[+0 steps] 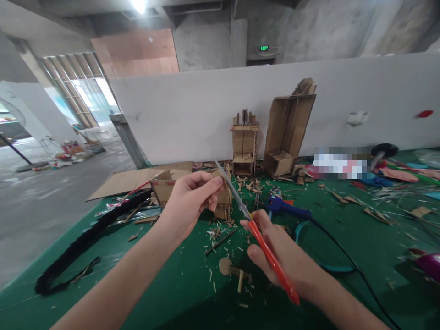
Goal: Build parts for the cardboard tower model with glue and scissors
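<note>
My left hand [187, 201] pinches a cardboard piece [222, 195]; right hand [278, 250] grips red scissors [256, 233], blades at its edge; mid-trim; next cut needs steady alignment

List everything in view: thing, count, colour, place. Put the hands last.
scissors: one, orange handles, in the right hand
cardboard piece: one, brown, pinched in the left hand
glue gun: one, blue, black cord, right of the scissors
cardboard models: two, brown, against the white wall
flat cardboard sheet: one, brown, far left
black braid: one, left on the table
table: one, green, strewn with scraps
left hand: grip shut on cardboard piece
right hand: grip shut on scissors
</note>
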A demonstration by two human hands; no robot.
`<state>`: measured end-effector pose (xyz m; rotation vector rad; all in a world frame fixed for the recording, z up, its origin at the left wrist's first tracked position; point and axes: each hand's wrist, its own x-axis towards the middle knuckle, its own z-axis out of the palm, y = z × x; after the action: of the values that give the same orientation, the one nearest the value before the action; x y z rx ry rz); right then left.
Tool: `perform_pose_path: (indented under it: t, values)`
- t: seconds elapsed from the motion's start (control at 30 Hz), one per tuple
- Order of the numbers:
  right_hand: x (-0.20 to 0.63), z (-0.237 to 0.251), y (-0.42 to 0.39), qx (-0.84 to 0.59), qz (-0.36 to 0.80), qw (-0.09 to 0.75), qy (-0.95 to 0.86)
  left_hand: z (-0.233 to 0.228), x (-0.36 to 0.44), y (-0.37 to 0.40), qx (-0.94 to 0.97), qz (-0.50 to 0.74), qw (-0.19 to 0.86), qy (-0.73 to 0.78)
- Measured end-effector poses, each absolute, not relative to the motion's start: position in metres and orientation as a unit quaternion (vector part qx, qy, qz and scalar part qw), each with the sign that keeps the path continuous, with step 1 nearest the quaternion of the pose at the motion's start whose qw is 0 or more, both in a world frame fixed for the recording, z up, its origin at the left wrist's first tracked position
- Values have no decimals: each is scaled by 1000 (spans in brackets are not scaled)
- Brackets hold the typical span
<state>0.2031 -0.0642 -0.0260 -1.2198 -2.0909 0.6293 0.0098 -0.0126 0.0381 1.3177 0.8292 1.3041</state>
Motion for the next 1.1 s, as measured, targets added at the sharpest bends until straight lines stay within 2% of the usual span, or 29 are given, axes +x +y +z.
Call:
perform_pose_path:
  t: [0.87,1.1]
  values:
    - [196,-33,-60,-488,247,291,-785,32,16,-12,542,530,553,346]
    - [194,-29,-60,-499,257,269,-783,33,10,-10,568,518,532,356]
